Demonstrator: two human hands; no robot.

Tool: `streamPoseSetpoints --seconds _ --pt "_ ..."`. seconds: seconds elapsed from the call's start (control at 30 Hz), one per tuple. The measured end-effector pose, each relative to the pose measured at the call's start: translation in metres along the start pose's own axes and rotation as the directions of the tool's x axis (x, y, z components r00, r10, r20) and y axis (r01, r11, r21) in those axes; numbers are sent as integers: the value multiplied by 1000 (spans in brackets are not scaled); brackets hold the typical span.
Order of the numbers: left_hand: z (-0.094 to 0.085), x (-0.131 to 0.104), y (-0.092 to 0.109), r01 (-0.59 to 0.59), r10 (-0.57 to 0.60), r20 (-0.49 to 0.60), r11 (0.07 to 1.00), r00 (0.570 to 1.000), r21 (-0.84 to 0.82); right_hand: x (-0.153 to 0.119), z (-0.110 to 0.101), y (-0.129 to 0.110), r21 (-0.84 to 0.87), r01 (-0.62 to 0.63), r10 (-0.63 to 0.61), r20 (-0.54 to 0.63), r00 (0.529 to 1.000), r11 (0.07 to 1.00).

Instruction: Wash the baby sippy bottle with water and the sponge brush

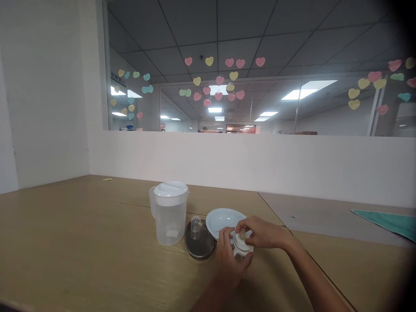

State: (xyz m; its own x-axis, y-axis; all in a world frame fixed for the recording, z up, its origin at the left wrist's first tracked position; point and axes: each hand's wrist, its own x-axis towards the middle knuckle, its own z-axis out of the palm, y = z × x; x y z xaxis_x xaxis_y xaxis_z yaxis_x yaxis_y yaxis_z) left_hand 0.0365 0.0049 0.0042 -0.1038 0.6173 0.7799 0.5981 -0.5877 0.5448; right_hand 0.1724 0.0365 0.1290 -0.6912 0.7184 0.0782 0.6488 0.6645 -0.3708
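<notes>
A baby bottle [243,246] with a white collar and a see-through teat stands at the front right of the table. My left hand [228,256] is wrapped round its side, the thumb at the front. From the right, my right hand [262,233] reaches over with its fingers closed round the collar beside the teat. Most of the bottle's body is hidden by my hands. Just behind it sits a pale blue bowl [224,213], partly covered by my fingers. To the left, a transparent dome-shaped cap [195,224] rests on a dark oval tray [200,248].
A translucent pitcher [170,220] with a white lid stands left of the tray. A teal cloth [388,222] lies at the far right. The wooden table [97,242] meets a low white wall [221,160] under a window with heart-shaped notes.
</notes>
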Motion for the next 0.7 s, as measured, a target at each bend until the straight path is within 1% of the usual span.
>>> streamPoseSetpoints --seconds 0.13,0.3,0.37,0.53,0.6,0.7 --pt "1 -1 -3 -2 2 17 1000 1000 -4 -2 0 -2 11 17 -16 -19 1000 1000" --pt "2 -2 -4 -59 59 -24 998 998 21 -1 0 -7 7 32 -31 -38 999 999" --pt "2 -2 -4 -76 77 -35 997 996 24 0 0 -7 -4 -4 4 -54 999 1000" --pt "2 -4 -5 -86 87 -35 995 996 50 3 1 -9 -22 -140 138 -86 987 990" --pt "2 -5 -6 -89 92 -42 993 995 77 4 2 -12 -72 -178 170 -106 980 981" --pt "2 -4 -6 -74 79 -43 992 996 104 2 4 -23 -202 -230 201 -155 967 952"
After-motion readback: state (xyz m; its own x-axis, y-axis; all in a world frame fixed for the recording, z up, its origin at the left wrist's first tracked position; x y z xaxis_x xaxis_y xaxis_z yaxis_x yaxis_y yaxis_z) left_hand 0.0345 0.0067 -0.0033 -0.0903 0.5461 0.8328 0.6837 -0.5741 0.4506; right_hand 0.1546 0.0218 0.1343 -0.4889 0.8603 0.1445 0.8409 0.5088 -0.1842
